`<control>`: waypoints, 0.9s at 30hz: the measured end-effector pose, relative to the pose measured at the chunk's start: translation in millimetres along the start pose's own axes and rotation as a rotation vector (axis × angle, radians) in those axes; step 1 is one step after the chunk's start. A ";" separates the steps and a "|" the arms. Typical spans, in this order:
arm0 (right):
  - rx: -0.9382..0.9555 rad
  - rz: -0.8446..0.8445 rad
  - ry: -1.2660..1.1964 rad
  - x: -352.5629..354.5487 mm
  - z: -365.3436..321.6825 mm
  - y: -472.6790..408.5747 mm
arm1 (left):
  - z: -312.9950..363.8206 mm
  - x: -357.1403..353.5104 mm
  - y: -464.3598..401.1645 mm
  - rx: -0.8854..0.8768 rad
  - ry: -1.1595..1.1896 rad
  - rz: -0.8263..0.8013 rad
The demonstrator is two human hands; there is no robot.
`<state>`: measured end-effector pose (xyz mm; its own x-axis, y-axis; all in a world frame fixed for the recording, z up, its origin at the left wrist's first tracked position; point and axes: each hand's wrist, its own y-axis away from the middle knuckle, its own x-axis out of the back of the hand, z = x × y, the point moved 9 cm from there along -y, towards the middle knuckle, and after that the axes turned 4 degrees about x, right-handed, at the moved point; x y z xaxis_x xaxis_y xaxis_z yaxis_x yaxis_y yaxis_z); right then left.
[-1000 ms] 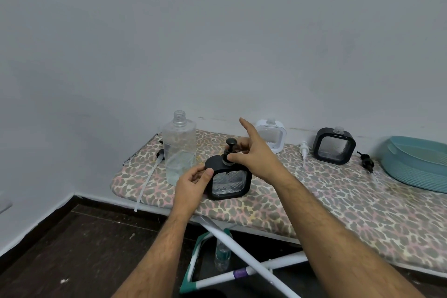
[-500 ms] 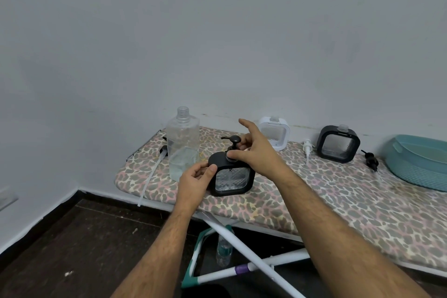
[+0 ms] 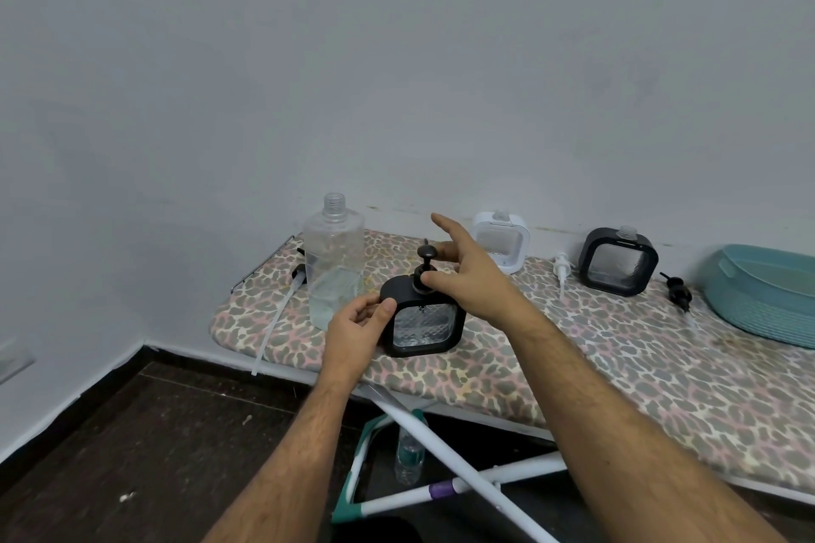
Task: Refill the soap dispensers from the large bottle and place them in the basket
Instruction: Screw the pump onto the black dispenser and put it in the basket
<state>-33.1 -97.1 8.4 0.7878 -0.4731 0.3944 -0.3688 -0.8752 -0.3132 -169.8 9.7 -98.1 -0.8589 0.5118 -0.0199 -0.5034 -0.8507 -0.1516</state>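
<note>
A black square soap dispenser (image 3: 423, 324) stands near the front edge of the leopard-print ironing board (image 3: 573, 366). My left hand (image 3: 357, 328) grips its left side. My right hand (image 3: 469, 278) pinches the collar of its black pump (image 3: 425, 262), index finger raised. The large clear bottle (image 3: 335, 265), uncapped and about a third full, stands just left of it. A white dispenser (image 3: 500, 242) and a second black dispenser (image 3: 617, 262), both without pumps, stand by the wall. The teal basket (image 3: 763, 300) sits at the far right.
A long pump with a white tube (image 3: 275, 317) lies over the board's left end. A white pump (image 3: 562, 271) and a black pump (image 3: 677, 291) lie loose between the dispensers and the basket. Under the board are its white legs (image 3: 463, 467) and a small water bottle (image 3: 408, 459).
My right hand has shifted around the pump collar, and the pump head now points away instead of left. My left hand stays on the dispenser. The view drifted slightly.
</note>
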 end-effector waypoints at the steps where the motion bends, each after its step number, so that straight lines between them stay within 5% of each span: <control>1: 0.002 0.000 -0.038 0.5 0.1 0.2 | -0.5 0.3 -0.3 0.002 -0.001 0.000; 9: -0.012 0.063 0.090 2.2 3.2 -2.7 | 1.9 -1.4 1.3 -0.006 0.008 -0.013; 15: -0.032 0.032 -0.160 4.7 9.8 -2.0 | 3.5 -1.9 3.2 0.004 0.012 -0.006; 20: -0.023 0.089 0.030 7.1 11.8 -4.2 | 2.7 -1.9 2.4 -0.005 0.003 -0.010; 27: -0.026 -0.032 -0.093 1.0 10.2 -3.6 | 4.1 -1.7 3.1 0.000 0.008 -0.003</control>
<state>-25.9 -93.4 1.0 0.8416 -0.4340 0.3213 -0.3540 -0.8927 -0.2788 -170.3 5.7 -94.5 -0.8565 0.5154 -0.0277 -0.5060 -0.8490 -0.1521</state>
